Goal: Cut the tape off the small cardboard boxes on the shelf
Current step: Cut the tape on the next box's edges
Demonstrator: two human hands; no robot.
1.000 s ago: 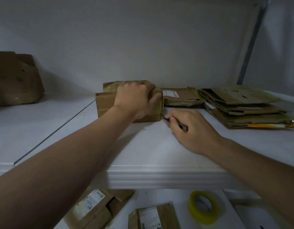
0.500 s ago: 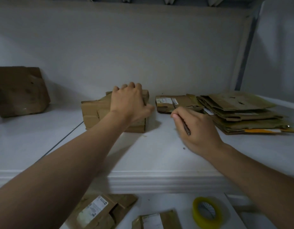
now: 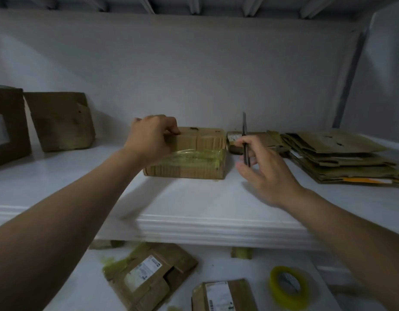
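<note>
Knife [image 3: 244, 126] upright, tip up, beside box [image 3: 200, 142]

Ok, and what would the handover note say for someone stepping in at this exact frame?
Left hand grips the top edge of the small box on the shelf, steadying it.
Right hand pinches the cutter, blade pointing up, beside the box and off it.
A yellowish tape band crosses the box's front, apparently uncut.
Done: flattened boxes are stacked at right.
Left: cut this tape.
</note>
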